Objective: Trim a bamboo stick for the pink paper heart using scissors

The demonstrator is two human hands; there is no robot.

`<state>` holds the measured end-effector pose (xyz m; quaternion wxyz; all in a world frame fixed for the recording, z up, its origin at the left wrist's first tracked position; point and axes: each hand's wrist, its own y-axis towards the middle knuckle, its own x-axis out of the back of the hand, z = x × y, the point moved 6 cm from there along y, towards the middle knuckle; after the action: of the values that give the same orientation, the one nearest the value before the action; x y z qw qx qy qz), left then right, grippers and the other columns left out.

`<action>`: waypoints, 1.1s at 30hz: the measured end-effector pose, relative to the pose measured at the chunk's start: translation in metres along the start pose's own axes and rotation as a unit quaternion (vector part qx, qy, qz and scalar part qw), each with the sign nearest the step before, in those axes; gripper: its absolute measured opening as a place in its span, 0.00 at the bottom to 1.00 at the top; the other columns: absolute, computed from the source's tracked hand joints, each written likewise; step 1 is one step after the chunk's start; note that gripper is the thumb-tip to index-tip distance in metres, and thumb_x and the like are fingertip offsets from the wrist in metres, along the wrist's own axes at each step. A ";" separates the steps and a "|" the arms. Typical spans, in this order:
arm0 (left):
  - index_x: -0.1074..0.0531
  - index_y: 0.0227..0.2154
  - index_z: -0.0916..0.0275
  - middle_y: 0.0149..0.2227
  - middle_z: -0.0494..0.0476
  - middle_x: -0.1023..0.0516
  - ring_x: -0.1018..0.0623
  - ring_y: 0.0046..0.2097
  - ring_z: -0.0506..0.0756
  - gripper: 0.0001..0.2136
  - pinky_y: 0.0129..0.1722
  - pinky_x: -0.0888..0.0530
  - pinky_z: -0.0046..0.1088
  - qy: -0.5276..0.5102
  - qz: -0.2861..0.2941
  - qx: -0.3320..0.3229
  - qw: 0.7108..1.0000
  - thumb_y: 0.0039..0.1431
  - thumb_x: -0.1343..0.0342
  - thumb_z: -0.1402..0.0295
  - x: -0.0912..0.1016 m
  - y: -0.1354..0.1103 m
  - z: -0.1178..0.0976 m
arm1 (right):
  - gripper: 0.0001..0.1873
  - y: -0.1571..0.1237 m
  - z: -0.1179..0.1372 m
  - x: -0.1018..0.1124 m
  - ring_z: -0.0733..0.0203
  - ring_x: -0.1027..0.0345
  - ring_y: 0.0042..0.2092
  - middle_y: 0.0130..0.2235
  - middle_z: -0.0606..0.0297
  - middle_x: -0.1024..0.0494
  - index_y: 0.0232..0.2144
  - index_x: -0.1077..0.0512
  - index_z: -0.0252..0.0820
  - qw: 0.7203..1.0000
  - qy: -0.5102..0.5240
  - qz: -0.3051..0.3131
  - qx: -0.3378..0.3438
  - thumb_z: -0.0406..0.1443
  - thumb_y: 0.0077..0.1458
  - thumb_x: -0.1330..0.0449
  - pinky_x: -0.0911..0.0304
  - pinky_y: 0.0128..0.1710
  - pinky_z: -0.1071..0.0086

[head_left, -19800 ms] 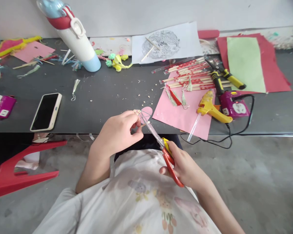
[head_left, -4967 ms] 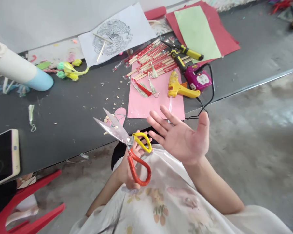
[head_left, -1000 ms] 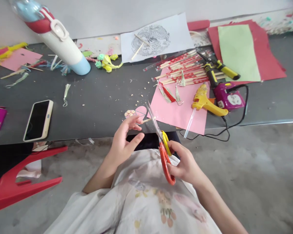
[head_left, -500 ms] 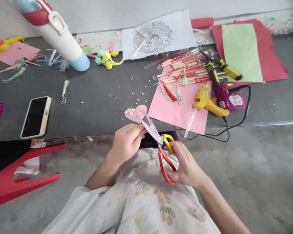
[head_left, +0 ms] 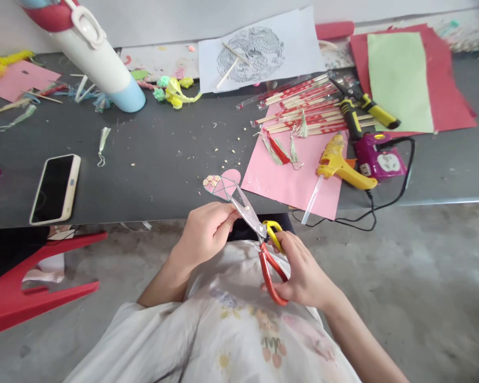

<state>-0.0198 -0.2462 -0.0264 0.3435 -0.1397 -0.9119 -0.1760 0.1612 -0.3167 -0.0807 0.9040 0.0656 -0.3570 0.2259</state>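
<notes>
My right hand (head_left: 305, 268) grips a pair of scissors (head_left: 252, 219) by the loops, one yellow and one red. The blades are parted and point up and left toward the table edge. A small pale bit shows at the blades. Beside them, my left hand (head_left: 207, 231) is closed in a pinch; what its fingertips hold is hidden. Just beyond both hands, a pink heart-shaped piece (head_left: 230, 178) with drawn crossing lines lies near the table's front edge. Small pale pieces (head_left: 212, 181) cover part of its left lobe.
Pale crumbs (head_left: 225, 161) dot the dark table (head_left: 163, 154). To the right are pink paper (head_left: 289, 178), a yellow glue gun (head_left: 337, 165) with a cord, pliers (head_left: 351, 117) and wrapped sticks (head_left: 303, 103). A phone (head_left: 55, 189) and a bottle (head_left: 99, 66) stand left.
The view has shifted slightly. The scissor blades look a little closer together; both hands stay in nearly the same place.
</notes>
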 end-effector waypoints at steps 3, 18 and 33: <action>0.35 0.21 0.61 0.21 0.49 0.32 0.32 0.25 0.48 0.15 0.28 0.36 0.23 -0.010 0.010 0.004 1.000 0.66 0.54 0.69 0.001 0.000 0.002 | 0.33 -0.001 -0.001 0.000 0.46 0.36 0.44 0.44 0.52 0.31 0.46 0.44 0.40 1.000 0.000 0.002 0.004 0.43 0.42 0.32 0.35 0.44 0.54; 0.31 0.24 0.61 0.23 0.51 0.28 0.30 0.27 0.48 0.14 0.30 0.35 0.24 0.009 0.014 0.027 1.000 0.66 0.53 0.67 0.000 -0.003 0.010 | 0.15 -0.003 -0.006 -0.004 0.53 0.37 0.42 0.42 0.58 0.32 0.47 0.41 0.44 0.996 0.079 0.023 -0.024 0.43 0.62 0.47 0.36 0.42 0.59; 0.29 0.42 0.62 0.31 0.53 0.25 0.26 0.33 0.50 0.14 0.32 0.29 0.25 -0.263 0.071 0.213 0.938 0.66 0.55 0.59 -0.045 -0.036 0.019 | 0.18 0.001 -0.002 -0.006 0.57 0.36 0.36 0.37 0.60 0.30 0.42 0.37 0.42 0.989 0.147 -0.018 -0.026 0.49 0.64 0.55 0.35 0.37 0.62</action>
<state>-0.0114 -0.2764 -0.0782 0.1245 -0.1688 -0.9736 0.0898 0.1582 -0.3177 -0.0860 0.9520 0.0147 -0.2250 0.2071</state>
